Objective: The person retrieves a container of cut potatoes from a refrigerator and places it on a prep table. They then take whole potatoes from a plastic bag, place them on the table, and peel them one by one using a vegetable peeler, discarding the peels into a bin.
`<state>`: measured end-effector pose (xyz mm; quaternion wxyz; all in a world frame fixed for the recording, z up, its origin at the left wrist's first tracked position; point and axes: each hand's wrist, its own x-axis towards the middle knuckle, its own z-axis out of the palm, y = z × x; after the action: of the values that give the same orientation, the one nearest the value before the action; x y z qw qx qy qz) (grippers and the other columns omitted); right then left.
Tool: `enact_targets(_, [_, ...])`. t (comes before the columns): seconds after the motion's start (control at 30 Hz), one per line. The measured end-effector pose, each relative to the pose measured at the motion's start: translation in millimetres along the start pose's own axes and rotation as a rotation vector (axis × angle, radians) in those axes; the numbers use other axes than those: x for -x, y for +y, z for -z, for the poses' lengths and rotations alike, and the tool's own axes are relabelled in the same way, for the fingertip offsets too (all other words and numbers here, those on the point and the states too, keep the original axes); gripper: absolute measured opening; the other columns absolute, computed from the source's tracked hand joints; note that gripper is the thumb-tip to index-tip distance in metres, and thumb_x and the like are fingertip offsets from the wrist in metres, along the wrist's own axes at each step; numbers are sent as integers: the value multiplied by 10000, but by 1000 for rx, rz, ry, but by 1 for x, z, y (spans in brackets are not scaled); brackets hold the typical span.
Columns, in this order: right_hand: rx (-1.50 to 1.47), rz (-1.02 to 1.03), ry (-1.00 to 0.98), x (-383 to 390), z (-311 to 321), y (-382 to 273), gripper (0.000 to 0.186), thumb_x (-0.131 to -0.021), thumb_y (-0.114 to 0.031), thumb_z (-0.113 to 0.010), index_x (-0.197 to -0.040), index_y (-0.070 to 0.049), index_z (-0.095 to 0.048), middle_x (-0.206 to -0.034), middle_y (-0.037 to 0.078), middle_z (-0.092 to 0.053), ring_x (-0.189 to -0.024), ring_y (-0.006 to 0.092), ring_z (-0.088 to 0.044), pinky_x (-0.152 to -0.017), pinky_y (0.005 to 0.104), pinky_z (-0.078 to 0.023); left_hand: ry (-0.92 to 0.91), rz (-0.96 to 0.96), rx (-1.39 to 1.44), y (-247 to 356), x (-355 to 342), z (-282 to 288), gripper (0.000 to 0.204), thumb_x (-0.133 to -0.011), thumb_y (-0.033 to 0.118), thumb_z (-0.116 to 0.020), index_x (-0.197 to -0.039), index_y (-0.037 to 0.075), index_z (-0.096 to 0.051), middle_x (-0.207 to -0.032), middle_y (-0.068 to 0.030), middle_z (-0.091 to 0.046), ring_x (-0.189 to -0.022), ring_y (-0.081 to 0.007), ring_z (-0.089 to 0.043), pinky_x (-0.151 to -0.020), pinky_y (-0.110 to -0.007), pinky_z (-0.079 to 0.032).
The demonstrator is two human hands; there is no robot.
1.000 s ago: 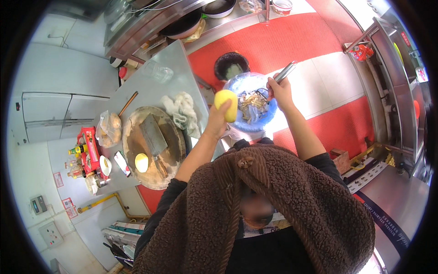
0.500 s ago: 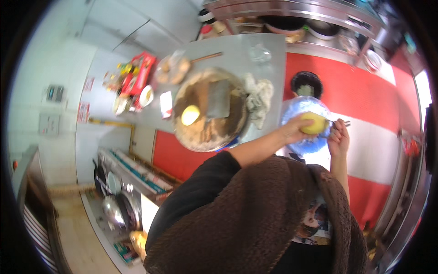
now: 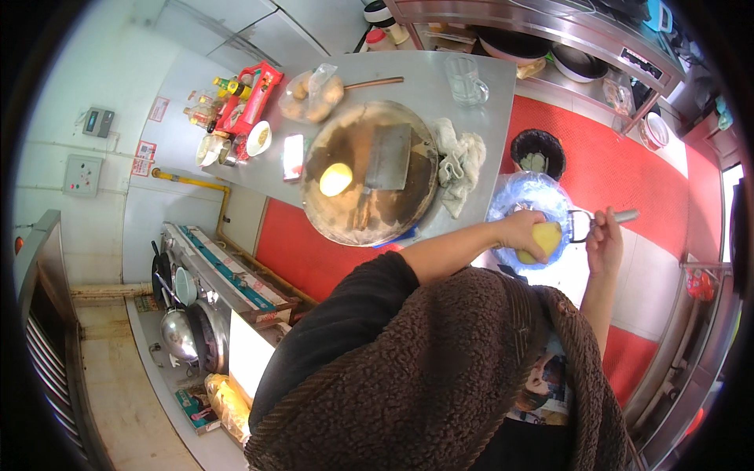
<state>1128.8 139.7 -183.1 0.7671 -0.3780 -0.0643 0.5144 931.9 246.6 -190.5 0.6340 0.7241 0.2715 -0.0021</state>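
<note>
Beside the grey steel bench [image 3: 440, 86] and its round wooden chopping board [image 3: 369, 180], a blue plastic-lined basin [image 3: 528, 206] sits on the floor. Above it the left hand [image 3: 522, 233] wraps a peeled yellow potato [image 3: 543, 239] while the right hand [image 3: 603, 239] pinches what seems a metal peeler [image 3: 605, 221]. The wet potato could slip from that grip, dropping past the basin.

A round wooden chopping board [image 3: 369, 173] is seen at upper centre of the frame, with a cleaver [image 3: 386, 161] and a peeled potato [image 3: 335, 179] laid on it. A crumpled cloth [image 3: 459, 161] lies to its right, a glass mug [image 3: 465, 80] above, and a black bin [image 3: 537, 152] further right on the red floor [image 3: 620, 169]
</note>
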Motion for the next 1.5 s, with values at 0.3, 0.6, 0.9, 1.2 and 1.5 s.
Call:
enact_targets(0.3, [-89, 58, 31, 1, 19, -8, 163, -943, -208, -477, -842, -80, -476, -737, 12, -527, -483, 34, -401, -359, 162, -340, 4, 100, 329, -8, -4, -9, 638, -545, 191, -858, -1070, 3, -548, -957, -71, -609, -861, -157, -589, -742, -292, -491])
enact_targets(0.6, [-4, 91, 45, 7, 8, -5, 122, -933, -180, -491, -867, -78, -475, -740, 17, -520, -499, 45, -407, -363, 166, -329, -107, 80, 696, -19, 0, -5, 501, -678, 100, -767, -1118, 9, -546, -964, -59, -617, -888, -173, -607, -761, -311, -503])
enact_targets(0.9, [400, 196, 154, 10, -36, -2, 152, -851, -145, -542, -733, -79, -470, -551, -9, -431, -394, 56, -374, -332, 196, -318, -122, 148, 588, -10, -12, 10, 542, -693, 98, -746, -1172, 37, -500, -966, -57, -592, -842, -173, -605, -699, -325, -530])
enact_targets(1.2, [280, 171, -48, -3, -66, 25, 148, -882, -114, -546, -878, -51, -412, -651, 51, -517, -412, 77, -440, -314, 213, -362, 47, 103, 89, -3, -8, 26, 410, -629, 130, -792, -974, 17, -601, -860, -37, -623, -767, -111, -593, -677, -263, -490])
enact_targets(1.5, [183, 69, 281, -43, 7, 45, 121, -886, -119, -529, -845, -69, -427, -684, 36, -504, -499, 74, -446, -358, 212, -393, 125, -168, -222, 0, 2, 25, 401, -597, 161, -774, -939, 35, -606, -869, -71, -625, -778, -159, -596, -712, -298, -471])
